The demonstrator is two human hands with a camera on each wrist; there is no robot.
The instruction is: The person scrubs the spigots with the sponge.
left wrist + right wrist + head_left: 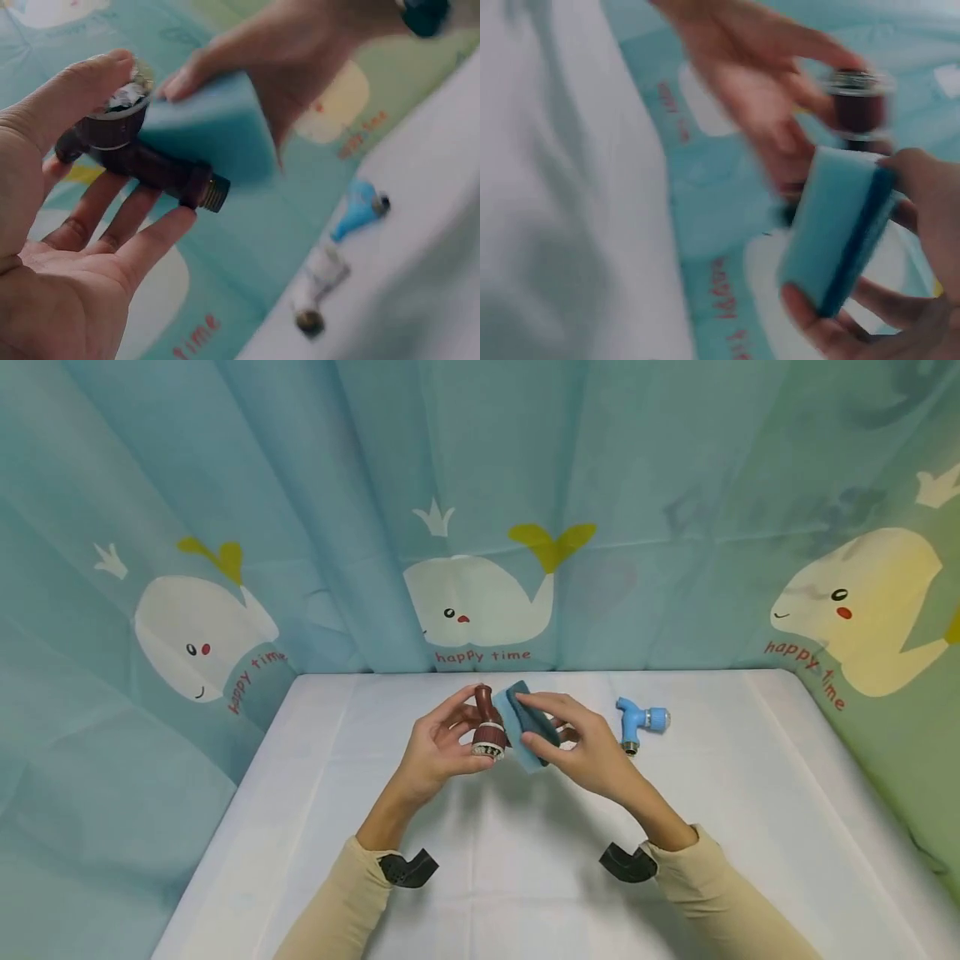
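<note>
My left hand [435, 747] grips a dark brown faucet [488, 735] between thumb and fingers, above the table. In the left wrist view its threaded brass outlet [216, 193] points away from the palm, and the thumb lies at its silvery handle cap. A sponge [534, 722], light blue with a darker teal layer, is pinched by my right hand [592, 752]. The pale side of the sponge faces the faucet and overlaps its body in the left wrist view. In the right wrist view, the sponge [836, 225] hides part of the faucet.
On the white table [465, 893], a blue faucet [633, 720] lies right of my right hand. The left wrist view also has a blurred whitish fitting [324, 274] with a brass-coloured end near it. A whale-print curtain [480, 460] hangs behind the table and along both sides.
</note>
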